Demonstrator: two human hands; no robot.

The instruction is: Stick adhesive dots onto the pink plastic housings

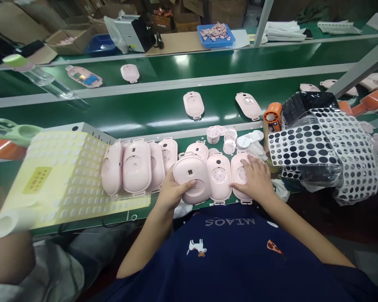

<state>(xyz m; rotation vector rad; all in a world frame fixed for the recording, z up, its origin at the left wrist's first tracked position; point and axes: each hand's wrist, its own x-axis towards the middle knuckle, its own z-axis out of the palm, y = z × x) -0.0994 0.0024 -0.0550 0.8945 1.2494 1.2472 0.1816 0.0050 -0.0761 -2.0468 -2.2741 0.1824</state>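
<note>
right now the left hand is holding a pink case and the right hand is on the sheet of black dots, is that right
The right hand is on another pink case, not the sheet of black dots, as the head view shows. The left hand is holding a pink case.

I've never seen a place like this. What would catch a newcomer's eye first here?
Probably the glossy pink casings in the middle: the left hand holds one, and the right hand rests on another. Next, perhaps, the black-dotted sheet at the right and the white-dotted yellow sheet at the left.
</note>
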